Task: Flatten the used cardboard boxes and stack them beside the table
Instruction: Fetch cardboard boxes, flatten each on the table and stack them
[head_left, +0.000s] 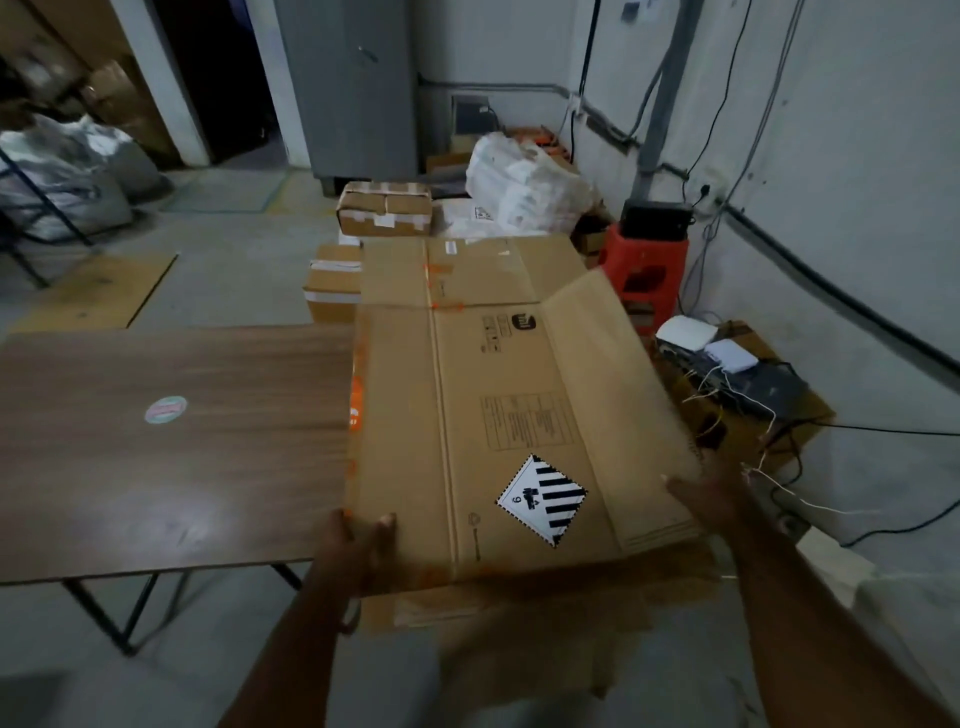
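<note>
Both hands clamp the flattened box (498, 431) at its near end: left hand (358, 540) on the near-left corner, right hand (711, 493) on the right edge. Its long axis runs away from them, overhanging the surface (156, 441) to the left; more flat cardboard (467, 270) lies beyond.

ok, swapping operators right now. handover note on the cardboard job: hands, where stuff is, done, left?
Left hand: grips the near left corner of the flattened box, thumb on top.
Right hand: holds its right edge; grip blurred.
The box is carried flat, beside the table, above the flattened cardboard already lying there.
Done: this box is flat.
Left: set it on the stack. Taped small boxes behind look unflattened; unclear if they count.
</note>
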